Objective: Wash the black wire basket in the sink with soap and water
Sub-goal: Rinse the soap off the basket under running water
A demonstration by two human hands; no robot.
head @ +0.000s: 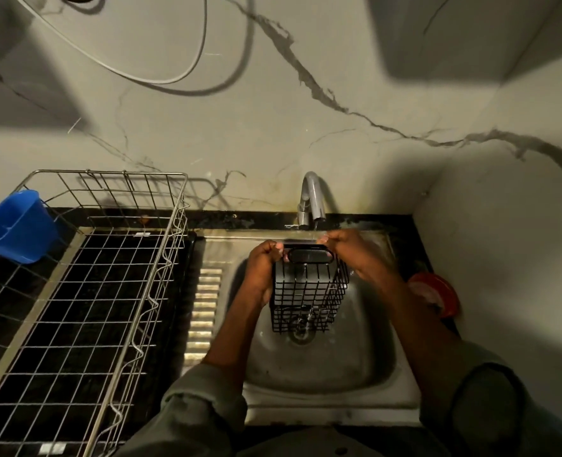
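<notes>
A black wire basket hangs over the steel sink, right under the grey tap. My left hand grips its upper left rim, fingers curled round the wire. My right hand grips the upper right rim. A thin stream of water falls through the basket toward the drain. The basket's far rim carries a solid black oval plate.
A large metal dish rack fills the dark counter on the left, with a blue plastic cup hooked on its far left edge. A red round object sits at the sink's right rim. Marbled wall behind, with cables hanging.
</notes>
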